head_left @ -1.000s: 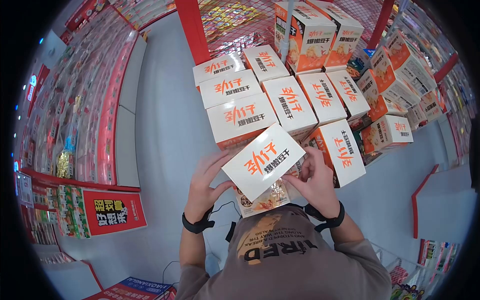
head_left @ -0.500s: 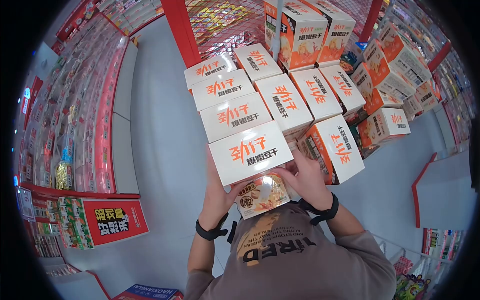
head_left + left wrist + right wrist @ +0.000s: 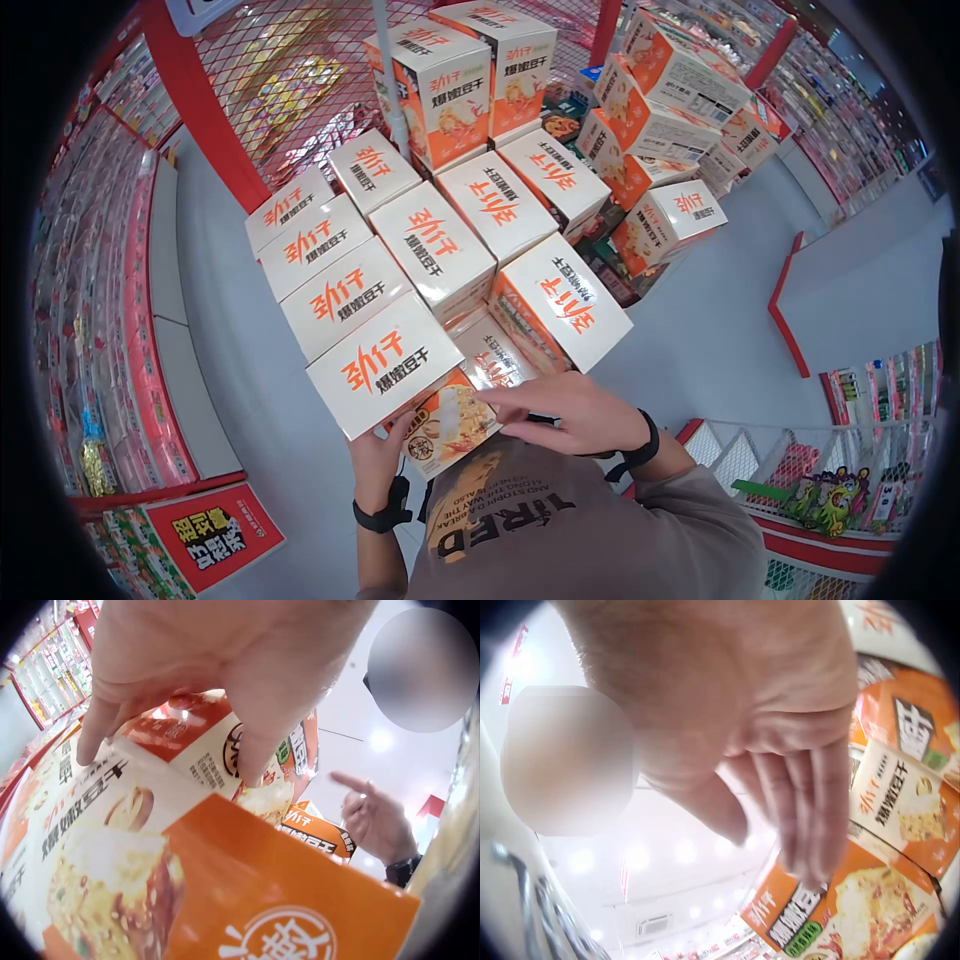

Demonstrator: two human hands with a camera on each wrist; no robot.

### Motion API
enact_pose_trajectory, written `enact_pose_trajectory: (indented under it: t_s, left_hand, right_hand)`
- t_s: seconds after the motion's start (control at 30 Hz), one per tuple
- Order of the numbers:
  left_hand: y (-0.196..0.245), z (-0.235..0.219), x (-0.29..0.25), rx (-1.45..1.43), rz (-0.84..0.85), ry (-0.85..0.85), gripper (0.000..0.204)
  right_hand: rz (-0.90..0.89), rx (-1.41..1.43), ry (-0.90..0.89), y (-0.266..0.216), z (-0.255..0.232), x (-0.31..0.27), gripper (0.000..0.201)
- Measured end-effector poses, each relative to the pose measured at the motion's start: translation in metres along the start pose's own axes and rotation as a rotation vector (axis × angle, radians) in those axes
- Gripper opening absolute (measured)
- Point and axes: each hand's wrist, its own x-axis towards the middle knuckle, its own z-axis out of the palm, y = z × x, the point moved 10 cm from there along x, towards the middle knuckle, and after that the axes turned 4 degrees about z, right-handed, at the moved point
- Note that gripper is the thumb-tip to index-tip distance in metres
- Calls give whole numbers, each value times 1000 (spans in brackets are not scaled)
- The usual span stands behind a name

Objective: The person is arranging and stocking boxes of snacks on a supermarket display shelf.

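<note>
Looking stiff-walled, carton [image 3: 385, 365] probably wanted a side grip; left hand [image 3: 376, 458] had spread fingers, right hand's [image 3: 580, 415] thumb stood apart.

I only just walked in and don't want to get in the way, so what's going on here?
A person in a brownish T-shirt is handling boxed goods at a shop display. The left hand touches the near side of the front-left box, which ends a row of four. The right hand holds nothing, fingers extended near a lower box in a gap; contact there is unclear. Two taller-standing boxes are at the back, by red mesh.
</note>
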Motion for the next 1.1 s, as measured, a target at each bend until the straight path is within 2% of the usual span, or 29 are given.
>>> enact_pose_trajectory:
  t_s: [0.03,0.07,0.13,0.23,0.37,0.5,0.6,0.67,0.73,0.87,0.97,1.07,1.1]
  left_hand:
    - [-4,1,-2,-20,-22,-4,35]
    - [-5,2,-1,-37,-43,-5,34]
    - [12,-3,0,-47,26,80,26]
    - [14,-5,0,-42,16,103,25]
    - [14,-6,1,-111,13,119,26]
    - [10,-9,-1,-47,56,161,25]
    - [18,-9,0,-125,-26,155,24]
    - [14,-6,1,-116,-17,165,23]
    - [14,-9,-2,-134,-60,175,23]
    - [12,-11,-1,-42,95,217,23]
    - [0,-8,0,-109,-23,133,30]
    - [-5,-7,0,-161,-37,93,39]
    - [4,-11,2,-129,31,116,43]
  right_hand:
    - [-94,-63,89,-17,-22,-13,48]
    - [-147,-118,267,-21,-52,-27,51]
    - [-258,-224,611,-30,-100,-56,57]
    - [106,-394,815,-11,-126,-66,73]
    - [341,-636,617,23,-92,-41,100]
    - [404,-653,519,37,-76,-33,100]
    - [419,-659,452,34,-80,-33,101]
    - [413,-628,400,37,-80,-32,103]
    - [401,-625,386,35,-82,-34,102]
    - [403,-725,418,34,-79,-30,93]
    - [380,-752,475,38,-76,-29,89]
    - [353,-694,547,43,-81,-33,86]
    - [370,-663,553,47,-83,-34,86]
